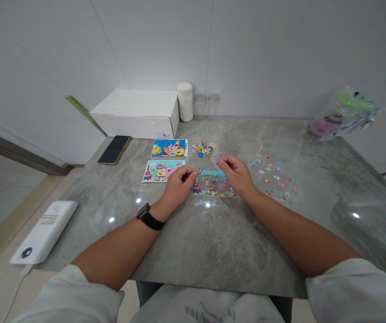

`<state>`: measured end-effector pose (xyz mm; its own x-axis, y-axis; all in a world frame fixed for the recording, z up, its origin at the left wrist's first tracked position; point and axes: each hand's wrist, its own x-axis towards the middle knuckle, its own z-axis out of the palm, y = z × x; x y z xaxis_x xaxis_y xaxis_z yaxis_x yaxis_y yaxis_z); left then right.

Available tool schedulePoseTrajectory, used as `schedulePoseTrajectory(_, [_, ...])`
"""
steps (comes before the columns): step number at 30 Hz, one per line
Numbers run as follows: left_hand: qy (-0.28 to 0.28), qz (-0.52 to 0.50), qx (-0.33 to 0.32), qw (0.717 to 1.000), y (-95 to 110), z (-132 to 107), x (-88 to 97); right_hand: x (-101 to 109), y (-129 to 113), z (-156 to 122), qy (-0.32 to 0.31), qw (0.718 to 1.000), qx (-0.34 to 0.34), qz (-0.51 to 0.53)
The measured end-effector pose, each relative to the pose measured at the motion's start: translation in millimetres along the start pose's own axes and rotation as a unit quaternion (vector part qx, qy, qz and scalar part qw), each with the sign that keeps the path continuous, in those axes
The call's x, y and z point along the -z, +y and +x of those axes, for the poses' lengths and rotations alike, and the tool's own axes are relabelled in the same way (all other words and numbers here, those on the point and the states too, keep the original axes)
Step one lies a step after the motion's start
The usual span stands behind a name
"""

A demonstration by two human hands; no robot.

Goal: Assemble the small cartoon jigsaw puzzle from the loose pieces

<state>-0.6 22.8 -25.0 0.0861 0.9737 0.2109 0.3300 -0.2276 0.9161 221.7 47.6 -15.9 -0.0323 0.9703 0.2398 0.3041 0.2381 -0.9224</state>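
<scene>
A partly assembled jigsaw puzzle [214, 192] lies flat on the grey table, its border joined and loose pieces within it. At its left edge is my left hand [179, 183], thumb and fingers drawn together; whatever they may pinch is too small to see. Over the puzzle's right side, my right hand [236, 174] is closed in a pinch too, and its fingertips hide anything between them. Beside my left hand lies a cartoon picture card [161, 171], with a blue cartoon card [169, 148] behind it. Scattered puzzle pieces [276, 177] lie right of my right hand.
A heap of puzzle pieces [204, 148] sits behind the puzzle. Along the wall stand a white box [135, 112], a white bottle [185, 102] and two clear jars [212, 107]. A phone [114, 150] and white power bank [45, 231] lie left; a plastic bag [343, 116] stands far right.
</scene>
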Motion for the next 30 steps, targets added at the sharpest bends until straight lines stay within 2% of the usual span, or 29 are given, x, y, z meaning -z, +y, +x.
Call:
schedulePoseTrajectory(10, [-0.012, 0.033, -0.011, 0.999, 2.3, -0.4, 1.0, -2.0, -2.6, -1.8, -0.01, 1.0, 0.018, -0.02])
schedulePoseTrajectory(21, [-0.097, 0.114, -0.095, 0.984, 4.3, -4.7, -1.4, -5.1, -16.0, -8.3, -0.143, 0.978, 0.125, -0.081])
schedulePoseTrajectory(30, [-0.077, 0.113, -0.092, 0.986, 1.2, -3.4, -1.4, -5.6, -7.1, -6.2, -0.195, 0.974, 0.082, -0.083])
